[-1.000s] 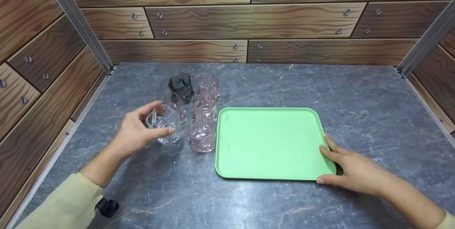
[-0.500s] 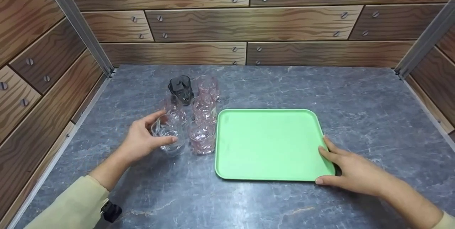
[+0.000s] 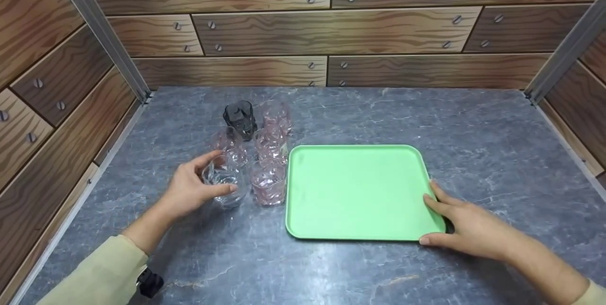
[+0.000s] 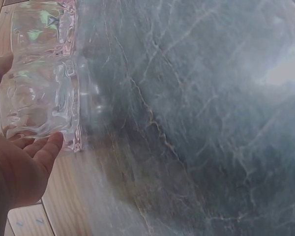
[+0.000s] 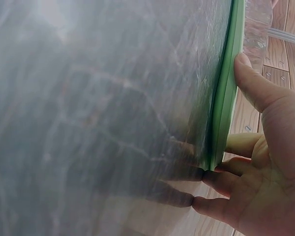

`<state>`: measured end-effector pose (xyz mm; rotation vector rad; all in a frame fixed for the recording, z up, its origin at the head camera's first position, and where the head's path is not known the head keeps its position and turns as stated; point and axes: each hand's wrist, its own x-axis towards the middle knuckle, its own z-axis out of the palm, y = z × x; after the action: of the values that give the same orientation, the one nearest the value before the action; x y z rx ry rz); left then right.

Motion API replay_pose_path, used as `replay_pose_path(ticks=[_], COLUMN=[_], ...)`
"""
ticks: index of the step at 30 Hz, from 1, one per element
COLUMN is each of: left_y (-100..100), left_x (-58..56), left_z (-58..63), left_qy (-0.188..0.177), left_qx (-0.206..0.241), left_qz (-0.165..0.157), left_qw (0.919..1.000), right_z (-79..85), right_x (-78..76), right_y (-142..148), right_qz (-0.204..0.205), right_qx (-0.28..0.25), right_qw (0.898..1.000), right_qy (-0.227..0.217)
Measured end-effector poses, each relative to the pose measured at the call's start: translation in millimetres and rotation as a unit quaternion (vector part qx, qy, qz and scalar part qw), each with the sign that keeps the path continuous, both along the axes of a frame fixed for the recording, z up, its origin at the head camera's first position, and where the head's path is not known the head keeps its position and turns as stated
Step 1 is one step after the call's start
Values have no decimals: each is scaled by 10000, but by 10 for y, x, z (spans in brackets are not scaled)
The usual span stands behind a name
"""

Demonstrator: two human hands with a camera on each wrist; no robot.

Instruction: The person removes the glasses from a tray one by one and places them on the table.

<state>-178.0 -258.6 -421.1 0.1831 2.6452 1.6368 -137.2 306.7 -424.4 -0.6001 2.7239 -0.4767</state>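
In the head view my left hand (image 3: 194, 184) holds a clear glass tumbler (image 3: 225, 193) from its left side, thumb in front and fingers behind. The left wrist view shows this tumbler (image 4: 39, 98) upright on the tabletop between thumb and fingers. Several pinkish glasses stand close by, one (image 3: 268, 186) just right of the tumbler and another (image 3: 227, 144) behind it. A dark grey glass (image 3: 240, 120) stands at the back. My right hand (image 3: 466, 227) grips the near right corner of a green tray (image 3: 360, 191), thumb on the front edge, fingers along the right edge.
The tray lies flat, its left edge beside the pinkish glasses. Grey marbled tabletop (image 3: 331, 272) runs in front of the tray and to its right. Wood-patterned walls (image 3: 265, 35) close off the back and both sides.
My left hand has lowered the clear tumbler toward me and slightly right, down to the tabletop; over the last half second it has hardly moved. The right hand stays at the tray corner.
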Motion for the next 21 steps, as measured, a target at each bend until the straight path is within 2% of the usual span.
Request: replay_pose_path(ticks=[5, 13, 21], left_y=[4, 6, -16], left_x=[0, 4, -2], left_z=[-20, -36, -70], left_qy=[-30, -302, -181], left_qx=[-5, 57, -17], left_qz=[-25, -16, 14], left_qw=[10000, 9995, 9998], right_z=[0, 4, 7], right_x=[1, -2, -12], right_y=[1, 5, 0], right_qz=[-3, -47, -17], right_qx=[2, 17, 35], right_qw=[10000, 9999, 9999], right_qy=[9, -130, -149])
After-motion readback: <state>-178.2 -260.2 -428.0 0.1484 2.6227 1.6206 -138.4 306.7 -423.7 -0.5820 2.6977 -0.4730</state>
